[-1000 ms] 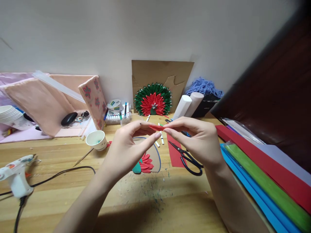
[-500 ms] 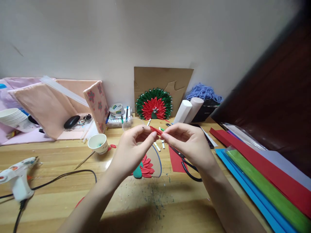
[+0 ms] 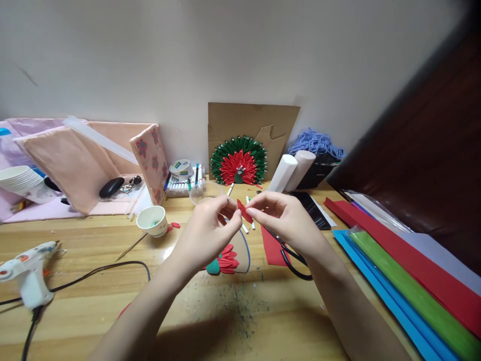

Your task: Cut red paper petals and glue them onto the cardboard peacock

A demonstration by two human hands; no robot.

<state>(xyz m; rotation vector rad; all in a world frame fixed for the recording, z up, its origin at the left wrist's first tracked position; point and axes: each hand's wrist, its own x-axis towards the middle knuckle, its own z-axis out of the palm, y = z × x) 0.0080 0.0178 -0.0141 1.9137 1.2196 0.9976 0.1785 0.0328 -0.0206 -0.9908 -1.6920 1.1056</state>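
Observation:
A small red paper petal [image 3: 244, 211] is held in the air between both hands, above the wooden table [image 3: 93, 306]. My left hand [image 3: 208, 235] pinches its left end with thumb and fingers. My right hand [image 3: 287, 218] pinches its right end. Below my hands lies a cardboard piece [image 3: 242, 248] carrying red petals and a teal shape [image 3: 221, 261]. Black scissors [image 3: 291, 258] rest on a red paper sheet [image 3: 271, 246], partly hidden by my right wrist.
A white glue gun [image 3: 26, 273] with a black cord lies at the left. A paper cup [image 3: 152, 220], markers [image 3: 184, 183], a finished red-green peacock fan [image 3: 238, 161] on cardboard, white rolls [image 3: 291, 171], blue yarn [image 3: 314, 142] and long coloured paper strips [image 3: 406, 286] surround the work area.
My hands have drawn closer together and lower. The red piece, stretched flat between them before, now looks folded and shorter. The view shifted slightly.

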